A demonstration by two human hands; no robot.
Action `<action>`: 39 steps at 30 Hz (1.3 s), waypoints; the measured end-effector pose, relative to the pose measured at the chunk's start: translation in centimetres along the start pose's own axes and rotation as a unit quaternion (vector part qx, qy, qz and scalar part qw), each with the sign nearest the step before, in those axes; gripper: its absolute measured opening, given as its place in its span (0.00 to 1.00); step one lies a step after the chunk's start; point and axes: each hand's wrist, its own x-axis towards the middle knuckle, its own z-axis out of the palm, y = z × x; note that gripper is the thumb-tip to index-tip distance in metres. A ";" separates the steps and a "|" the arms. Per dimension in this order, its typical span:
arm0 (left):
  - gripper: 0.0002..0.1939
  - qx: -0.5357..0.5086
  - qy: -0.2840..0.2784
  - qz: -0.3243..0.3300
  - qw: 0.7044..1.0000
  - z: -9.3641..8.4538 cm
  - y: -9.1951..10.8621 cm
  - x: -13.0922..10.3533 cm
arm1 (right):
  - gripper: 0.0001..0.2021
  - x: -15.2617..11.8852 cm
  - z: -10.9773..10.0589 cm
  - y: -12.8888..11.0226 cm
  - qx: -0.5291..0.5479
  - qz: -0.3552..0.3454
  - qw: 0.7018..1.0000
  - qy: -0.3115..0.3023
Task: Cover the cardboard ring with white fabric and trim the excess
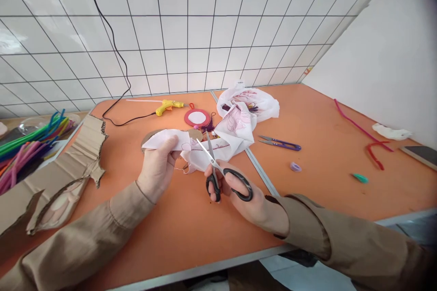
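My left hand point(160, 163) is closed on the left end of a white cloth point(205, 157) with purple-red line drawing, thumb on top. A brown cardboard piece point(146, 138) shows behind that hand. In my right hand point(235, 191) are black-handled scissors point(212, 162), fingers through the loops. Their blades are spread and point up and left, at the cloth beside my left hand. The rest of the cloth runs right and back in folds toward a white plastic bag point(268, 102). Behind the cloth lies a red-rimmed round piece point(197, 118) with a dark tassel.
A yellow glue gun point(168, 107) with a black cord lies at the back. Torn cardboard point(73, 159) and colourful pipe cleaners point(30, 150) are at left. Blue-handled snips point(282, 143), a purple ring point(295, 167), a green clip point(360, 178) and red pipe cleaners point(375, 157) lie at right.
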 end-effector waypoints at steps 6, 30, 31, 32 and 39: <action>0.08 -0.005 0.002 0.002 1.000 0.1 -0.1 0.3 | 0.26 -0.1 0.1 0.2 0.001 0.045 0.999 -0.009; 0.06 0.063 -0.122 -0.053 0.989 0.0 -0.7 -1.3 | 0.23 1.6 -0.4 -1.4 -0.068 0.018 0.992 -0.107; 0.06 0.065 -0.120 -0.054 0.989 0.0 -0.7 -1.4 | 0.21 1.6 -0.4 -1.4 -0.069 0.019 0.992 -0.104; 0.06 0.067 -0.115 -0.053 0.990 0.0 -0.7 -1.4 | 0.20 1.6 -0.5 -1.4 -0.069 0.017 0.992 -0.100; 0.04 0.080 -0.115 -0.035 0.990 0.2 -0.8 -1.4 | 0.13 1.6 -0.7 -1.2 -0.048 -0.001 0.996 -0.069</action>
